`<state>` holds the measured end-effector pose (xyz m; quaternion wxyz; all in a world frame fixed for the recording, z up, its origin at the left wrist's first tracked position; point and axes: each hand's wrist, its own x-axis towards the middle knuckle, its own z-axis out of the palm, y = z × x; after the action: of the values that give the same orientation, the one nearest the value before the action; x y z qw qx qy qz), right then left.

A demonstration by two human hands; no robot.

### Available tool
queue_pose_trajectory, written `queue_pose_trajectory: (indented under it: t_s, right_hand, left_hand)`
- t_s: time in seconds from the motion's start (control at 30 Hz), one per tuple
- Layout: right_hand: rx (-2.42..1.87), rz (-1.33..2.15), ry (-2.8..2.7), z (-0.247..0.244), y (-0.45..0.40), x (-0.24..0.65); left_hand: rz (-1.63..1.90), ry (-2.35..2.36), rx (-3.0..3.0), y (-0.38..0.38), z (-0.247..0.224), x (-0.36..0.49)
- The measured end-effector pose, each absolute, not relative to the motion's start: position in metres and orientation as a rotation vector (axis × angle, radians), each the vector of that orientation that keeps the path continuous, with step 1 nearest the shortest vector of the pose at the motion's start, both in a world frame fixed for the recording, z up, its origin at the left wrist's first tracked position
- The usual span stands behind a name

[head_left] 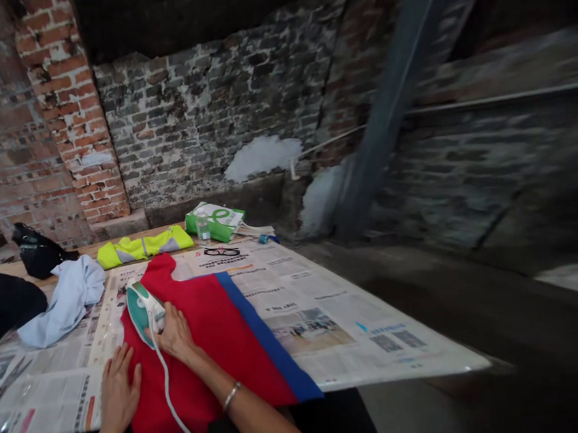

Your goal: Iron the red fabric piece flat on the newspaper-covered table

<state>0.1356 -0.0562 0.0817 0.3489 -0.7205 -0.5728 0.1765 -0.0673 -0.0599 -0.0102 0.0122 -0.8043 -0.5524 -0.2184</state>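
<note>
A red cloth (207,326), edged blue, lies on the papered surface (327,364). The right grip (172,329) clasps a white-and-teal iron (142,305) over it, flat or tilted I can't quite tell; the left grip (118,387) rests unclenched at the cloth's edge. A white cord (166,381) crosses the red; glasses (221,252) lie beyond.

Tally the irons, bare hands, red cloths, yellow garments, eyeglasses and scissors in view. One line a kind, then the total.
Irons: 1, the teal-and-white iron
Hands: 2, the left hand and the right hand
Red cloths: 1, the blue-edged red cloth
Yellow garments: 1, the yellow garment
Eyeglasses: 1 pair, the dark-framed eyeglasses
Scissors: 1 pair, the scissors at the left edge
Total: 7
</note>
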Motion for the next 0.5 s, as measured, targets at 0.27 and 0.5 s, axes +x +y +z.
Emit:
queue_pose_trajectory:
  t_s: [0.27, 0.5]
  right_hand:
    - [-1.579, 0.61, -1.592, 0.042, -0.158, 0.227]
    - [-1.376, 0.883, -1.378, 0.049, -0.171, 0.319]
  left_hand:
    - [-0.752, -1.756, -2.529, -0.059, -0.012, -0.065]
    - [-0.905, -1.944, -2.602, -0.068, -0.004, -0.064]
